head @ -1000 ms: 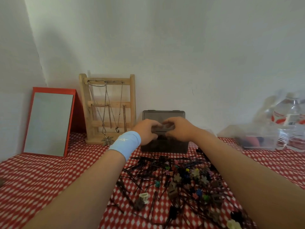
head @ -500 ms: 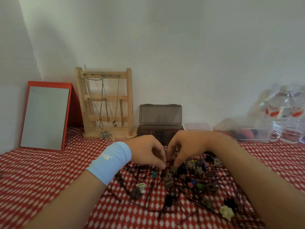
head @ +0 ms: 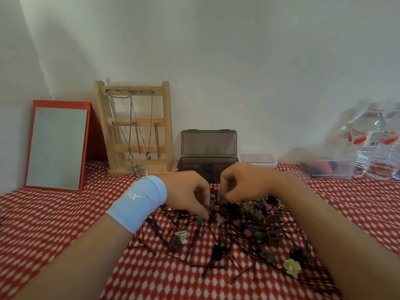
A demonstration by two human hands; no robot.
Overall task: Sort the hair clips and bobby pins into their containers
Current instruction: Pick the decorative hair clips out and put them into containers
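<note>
A heap of dark bobby pins [head: 195, 245] and small coloured hair clips [head: 256, 213] lies on the red checked cloth. My left hand [head: 188, 191], with a blue wristband, points its fingers down and pinches a bobby pin at the heap's near-left edge. My right hand [head: 240, 184] is curled, its fingertips pinching among the small clips at the heap's far side; what they hold is hidden. Behind the hands stands a dark box [head: 190, 166] with its lid [head: 208, 142] up. A small clear tub [head: 257, 159] sits to its right.
A wooden jewellery stand [head: 134, 126] with chains and a red-framed mirror [head: 57, 146] lean at the back left. Water bottles [head: 372, 144] and a clear container [head: 331, 169] stand at the back right. A cream flower clip [head: 292, 267] lies near the front.
Both hands have pulled back from the dark box, which now stands uncovered with its lid up, and have come down onto the heap of pins and clips.
</note>
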